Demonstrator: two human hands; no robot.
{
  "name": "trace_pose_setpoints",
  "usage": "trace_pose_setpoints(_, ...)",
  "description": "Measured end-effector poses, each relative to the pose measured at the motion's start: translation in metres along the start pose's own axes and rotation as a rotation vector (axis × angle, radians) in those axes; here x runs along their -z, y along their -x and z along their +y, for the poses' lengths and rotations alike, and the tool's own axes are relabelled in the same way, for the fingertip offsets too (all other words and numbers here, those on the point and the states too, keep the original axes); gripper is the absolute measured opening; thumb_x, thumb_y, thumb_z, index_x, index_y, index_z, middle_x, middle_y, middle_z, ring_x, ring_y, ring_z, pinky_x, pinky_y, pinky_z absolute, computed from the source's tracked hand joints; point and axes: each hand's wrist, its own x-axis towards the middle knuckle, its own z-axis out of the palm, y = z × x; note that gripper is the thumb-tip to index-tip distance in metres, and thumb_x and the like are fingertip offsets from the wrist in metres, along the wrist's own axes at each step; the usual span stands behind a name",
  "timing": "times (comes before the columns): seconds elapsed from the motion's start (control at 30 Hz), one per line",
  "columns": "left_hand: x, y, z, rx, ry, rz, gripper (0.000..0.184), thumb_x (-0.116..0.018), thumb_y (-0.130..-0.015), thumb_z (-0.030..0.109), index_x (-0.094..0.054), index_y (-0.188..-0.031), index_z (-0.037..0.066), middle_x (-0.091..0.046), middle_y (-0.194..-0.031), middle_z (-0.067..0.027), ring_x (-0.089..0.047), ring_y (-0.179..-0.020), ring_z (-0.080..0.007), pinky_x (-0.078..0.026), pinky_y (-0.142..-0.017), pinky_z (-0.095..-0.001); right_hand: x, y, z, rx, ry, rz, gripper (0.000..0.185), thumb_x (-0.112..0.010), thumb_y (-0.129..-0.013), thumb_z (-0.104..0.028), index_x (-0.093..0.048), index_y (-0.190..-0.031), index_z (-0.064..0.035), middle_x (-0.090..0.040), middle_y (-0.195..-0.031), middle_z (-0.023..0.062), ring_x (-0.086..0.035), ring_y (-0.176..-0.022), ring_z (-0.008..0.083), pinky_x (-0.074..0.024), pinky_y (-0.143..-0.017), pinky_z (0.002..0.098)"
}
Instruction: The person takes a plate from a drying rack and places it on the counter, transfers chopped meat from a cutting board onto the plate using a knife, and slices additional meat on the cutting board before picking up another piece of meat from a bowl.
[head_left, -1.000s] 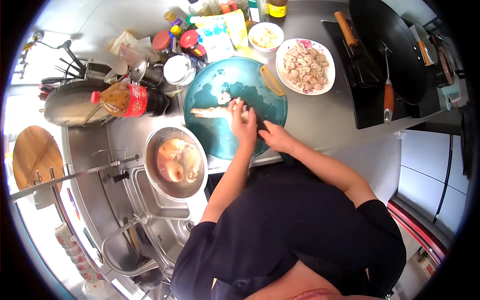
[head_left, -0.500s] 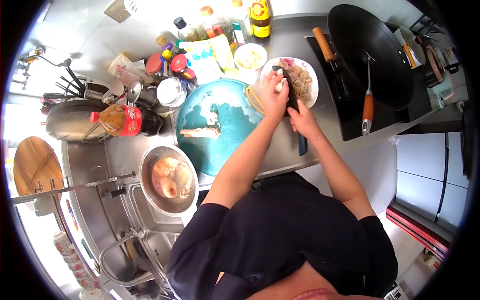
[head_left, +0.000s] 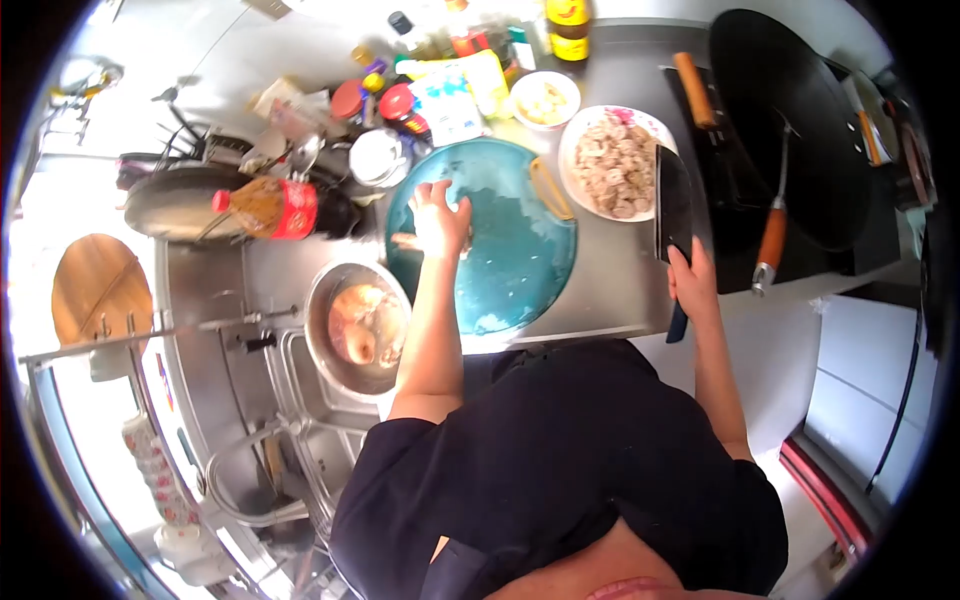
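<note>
My left hand (head_left: 440, 218) reaches over the round teal cutting board (head_left: 515, 270), fingers spread. Beneath it lies a pale strip of meat (head_left: 406, 241), mostly covered by the hand; whether they touch I cannot tell. My right hand (head_left: 697, 280) is closed round the dark handle of a cleaver (head_left: 676, 200). The blade is held beside the right rim of a plate of cut meat pieces (head_left: 615, 165). A white bowl of pale yellowish pieces (head_left: 545, 100) stands behind the board.
A steel basin (head_left: 318, 345) with meat in liquid sits at the sink's edge. To the right, a black wok (head_left: 795, 130) rests on the stove with a wooden-handled utensil (head_left: 772, 245) in it. A cola bottle (head_left: 290, 208), jars and seasoning bottles crowd the back left.
My left hand has left the plate and moved left over the board. My right hand has shifted the cleaver right, uncovering the meat pieces on the plate. The view has shifted slightly.
</note>
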Motion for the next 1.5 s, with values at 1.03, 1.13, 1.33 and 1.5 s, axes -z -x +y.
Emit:
trace_pose_setpoints(1.03, -0.023, -0.016, 0.163, -0.547, 0.555, -0.163, 0.034, -0.066, -0.071, -0.002, -0.065, -0.103, 0.007, -0.061, -0.104, -0.0144, -0.059, -0.098, -0.0364, -0.051, -0.083, -0.0446, -0.003, 0.06, 0.028, -0.096, -0.01, 0.031, 0.013, -0.055, -0.097, -0.016, -0.049, -0.091, -0.0059, -0.045, -0.056, -0.0013, -0.04, -0.045, 0.0068, -0.0343, -0.042, 0.0252)
trace_pose_setpoints(1.13, 0.024, 0.004, 0.082, -0.318, 0.131, -0.353, 0.033, -0.056, -0.074, -0.004, -0.067, -0.103, 0.008, -0.063, -0.101, -0.0146, -0.061, -0.098, -0.0363, -0.051, -0.082, -0.0444, -0.005, 0.061, 0.027, -0.08, 0.023, 0.01, 0.014, -0.056, -0.097, -0.016, -0.048, -0.09, -0.0059, -0.046, -0.056, -0.001, -0.042, -0.045, 0.007, -0.0357, -0.043, 0.0255)
trace_pose_setpoints(1.33, 0.04, 0.054, -0.056, -0.256, -0.26, -0.281, 0.023, -0.065, -0.075, 0.006, -0.063, -0.097, 0.013, -0.062, -0.093, -0.0083, -0.06, -0.098, -0.032, -0.043, -0.093, -0.0471, -0.024, 0.046, 0.026, -0.074, 0.071, -0.126, 0.018, -0.057, -0.096, -0.017, -0.045, -0.088, -0.005, -0.051, -0.06, 0.0003, -0.045, -0.047, 0.0069, -0.0386, -0.044, 0.0274)
trace_pose_setpoints(1.5, 0.041, 0.066, -0.031, -0.071, 0.056, -0.253, 0.026, -0.069, -0.072, 0.012, -0.063, -0.097, 0.011, -0.066, -0.095, -0.0089, -0.063, -0.095, -0.0302, -0.043, -0.094, -0.0436, -0.061, 0.032, 0.019, 0.208, 0.421, -0.248, 0.024, -0.058, -0.094, -0.02, -0.045, -0.092, -0.0002, -0.057, -0.065, 0.0208, -0.056, -0.059, 0.0381, -0.0439, -0.057, 0.0459)
